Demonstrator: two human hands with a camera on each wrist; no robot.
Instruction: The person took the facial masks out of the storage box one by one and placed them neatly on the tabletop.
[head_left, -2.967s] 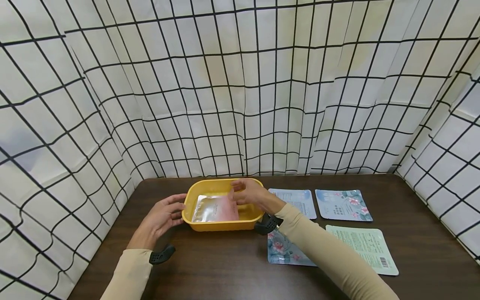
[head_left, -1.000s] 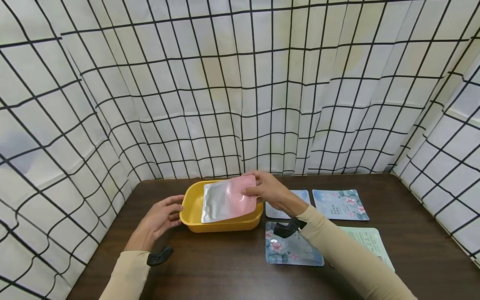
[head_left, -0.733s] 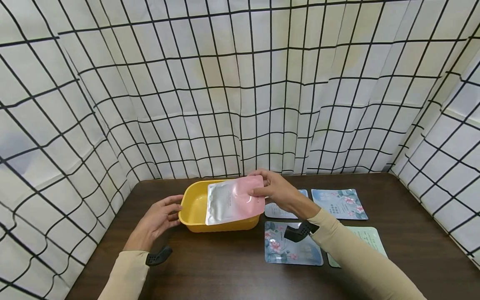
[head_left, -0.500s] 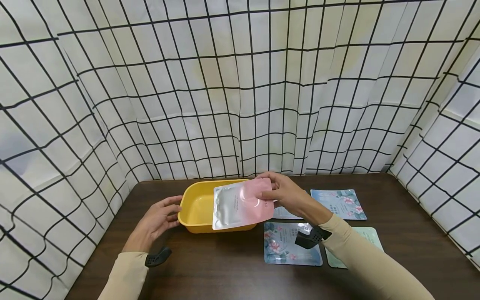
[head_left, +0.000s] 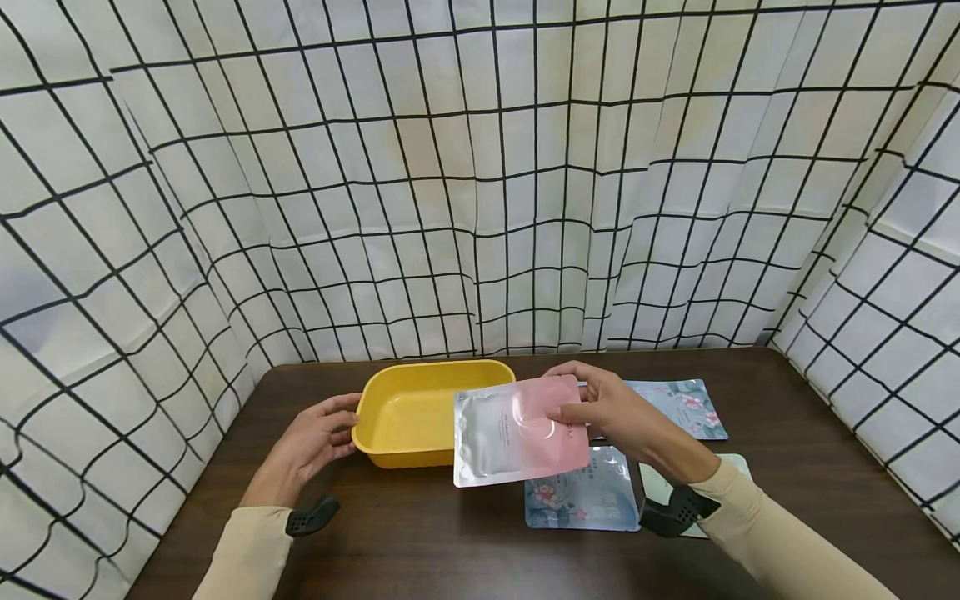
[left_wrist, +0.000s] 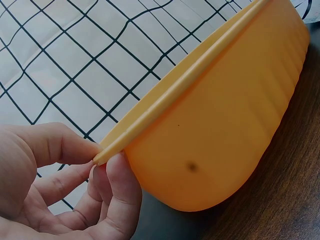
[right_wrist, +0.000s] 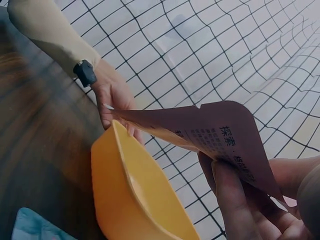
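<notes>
My right hand [head_left: 611, 412] pinches a pink-and-silver face mask packet [head_left: 517, 433] by its pink end, thumb on top and fingers beneath. The packet is in the air, partly over the right end of a yellow plastic basin [head_left: 408, 417]. Printed text shows on the packet's underside in the right wrist view. At the basin's left end, my left hand [head_left: 311, 442] pinches the rim between thumb and fingers, plain in the left wrist view. The visible part of the basin's inside is bare; its right end is hidden by the packet.
Right of the basin lie a blue floral packet [head_left: 581, 496], another blue floral packet [head_left: 686, 408] behind, and a pale green packet [head_left: 656, 483] partly under my right arm. A dark wooden table [head_left: 420, 533] bears everything. A white grid-patterned curtain [head_left: 450, 183] encloses the back and sides.
My right hand has lifted the pink-and-silver packet out of the basin and carried it right and toward me. It now covers part of the blue packets. My left hand has stayed at the rim.
</notes>
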